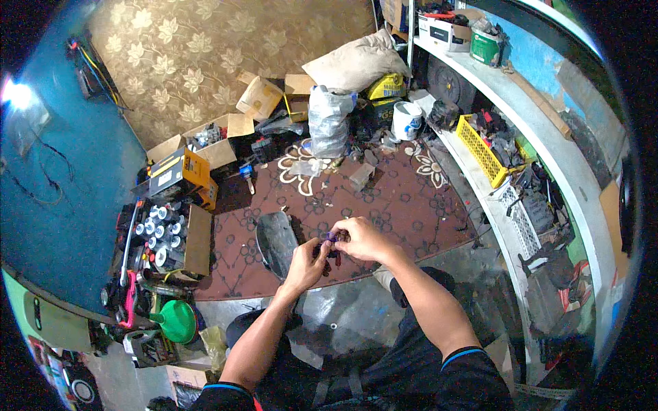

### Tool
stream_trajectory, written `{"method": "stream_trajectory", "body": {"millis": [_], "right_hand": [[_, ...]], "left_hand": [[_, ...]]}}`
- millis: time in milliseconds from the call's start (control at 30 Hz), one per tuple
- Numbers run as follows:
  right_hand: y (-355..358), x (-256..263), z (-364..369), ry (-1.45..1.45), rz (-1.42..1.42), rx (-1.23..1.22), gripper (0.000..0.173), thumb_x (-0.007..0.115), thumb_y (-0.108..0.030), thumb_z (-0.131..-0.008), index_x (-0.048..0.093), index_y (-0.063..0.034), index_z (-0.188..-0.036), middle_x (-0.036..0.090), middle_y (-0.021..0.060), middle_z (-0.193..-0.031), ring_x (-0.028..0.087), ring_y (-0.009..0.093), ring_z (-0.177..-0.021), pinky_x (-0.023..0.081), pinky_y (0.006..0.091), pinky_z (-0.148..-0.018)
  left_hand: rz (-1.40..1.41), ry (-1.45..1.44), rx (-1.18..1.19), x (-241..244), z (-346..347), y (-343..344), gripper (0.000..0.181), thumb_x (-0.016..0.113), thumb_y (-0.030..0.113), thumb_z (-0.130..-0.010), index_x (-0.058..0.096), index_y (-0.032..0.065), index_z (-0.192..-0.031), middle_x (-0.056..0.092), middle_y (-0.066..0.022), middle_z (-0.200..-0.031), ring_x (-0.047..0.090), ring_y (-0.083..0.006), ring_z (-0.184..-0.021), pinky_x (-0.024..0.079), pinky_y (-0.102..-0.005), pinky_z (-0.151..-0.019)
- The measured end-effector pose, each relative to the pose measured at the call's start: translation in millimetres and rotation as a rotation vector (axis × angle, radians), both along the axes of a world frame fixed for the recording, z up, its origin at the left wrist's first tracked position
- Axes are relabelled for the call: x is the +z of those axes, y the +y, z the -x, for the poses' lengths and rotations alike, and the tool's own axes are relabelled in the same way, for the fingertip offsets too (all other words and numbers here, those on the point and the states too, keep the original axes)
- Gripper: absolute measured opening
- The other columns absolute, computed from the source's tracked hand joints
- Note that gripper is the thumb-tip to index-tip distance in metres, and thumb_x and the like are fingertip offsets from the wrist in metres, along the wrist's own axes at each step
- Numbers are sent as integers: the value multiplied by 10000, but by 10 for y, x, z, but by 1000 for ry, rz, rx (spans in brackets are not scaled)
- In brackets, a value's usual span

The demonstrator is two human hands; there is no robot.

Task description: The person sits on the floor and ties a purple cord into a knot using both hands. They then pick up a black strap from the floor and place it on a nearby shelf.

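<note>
My left hand (307, 266) and my right hand (366, 239) meet in front of me, above the edge of a brown patterned carpet (411, 221). Between their fingertips they pinch a small purple piece (332, 237), too small to identify. Dark red, blurred bits show just below the fingers; whether they belong to that piece I cannot tell. Beside my left hand, a long black shell-like plastic part (276, 241) lies on the carpet. My fingers hide much of what they hold.
At left, a cardboard box (198, 241) holds several white-capped bottles, near a green funnel (177, 321). A brush (248, 177) and a grey block (363, 176) lie ahead. A stuffed plastic sack (331, 123) and white bucket (407, 121) stand farther back. Shelving with a yellow crate (480, 151) curves along the right.
</note>
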State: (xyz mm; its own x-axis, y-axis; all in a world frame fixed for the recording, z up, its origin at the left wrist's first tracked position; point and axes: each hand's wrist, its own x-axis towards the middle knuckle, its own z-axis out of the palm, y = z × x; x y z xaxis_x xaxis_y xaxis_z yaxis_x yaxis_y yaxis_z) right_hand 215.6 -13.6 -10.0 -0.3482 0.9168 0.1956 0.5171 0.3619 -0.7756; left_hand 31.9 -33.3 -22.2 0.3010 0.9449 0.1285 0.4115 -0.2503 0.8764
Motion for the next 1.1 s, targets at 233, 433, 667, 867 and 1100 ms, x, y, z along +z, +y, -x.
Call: {"method": "stream_trajectory", "body": {"millis": [233, 433, 667, 867, 1100], "right_hand": [[-36, 135, 5, 130, 5, 7, 261, 782, -150, -716, 672, -39, -925, 675, 102, -768, 637, 180, -703, 502, 328, -665], [31, 24, 25, 305, -34, 46, 223, 765, -139, -746, 654, -12, -893, 677, 88, -818, 632, 157, -757, 509, 322, -694], [71, -59, 43, 437, 138, 7, 255, 755, -189, -782, 605, -14, -892, 634, 41, -783, 596, 115, -714, 498, 279, -632], [36, 3, 76, 404, 110, 1, 228, 723, -149, -823, 562, -17, -915, 590, 2, -754, 556, 60, -653, 483, 223, -564], [33, 40, 61, 475, 127, -66, 264, 771, -183, -762, 608, -25, -899, 631, 17, -763, 572, 78, -648, 483, 250, -575]], "left_hand": [[150, -147, 37, 240, -4, -29, 332, 516, 255, -957, 611, -39, -834, 623, -71, -683, 557, -119, -627, 441, -301, -572], [198, -252, -33, 123, 62, -3, 323, 501, 266, -971, 604, -24, -872, 616, -56, -707, 563, -99, -639, 445, -269, -555], [274, -354, -123, 152, 21, -42, 219, 552, 186, -940, 524, -5, -1043, 570, -57, -761, 587, -134, -578, 536, -306, -464], [515, -576, -140, 158, 52, -1, 196, 575, 96, -907, 524, -18, -1058, 590, -68, -800, 604, -146, -591, 556, -317, -486], [441, -578, -150, 203, 16, -10, 204, 538, 105, -931, 499, -27, -1081, 595, -88, -786, 603, -161, -577, 556, -343, -473]]}}
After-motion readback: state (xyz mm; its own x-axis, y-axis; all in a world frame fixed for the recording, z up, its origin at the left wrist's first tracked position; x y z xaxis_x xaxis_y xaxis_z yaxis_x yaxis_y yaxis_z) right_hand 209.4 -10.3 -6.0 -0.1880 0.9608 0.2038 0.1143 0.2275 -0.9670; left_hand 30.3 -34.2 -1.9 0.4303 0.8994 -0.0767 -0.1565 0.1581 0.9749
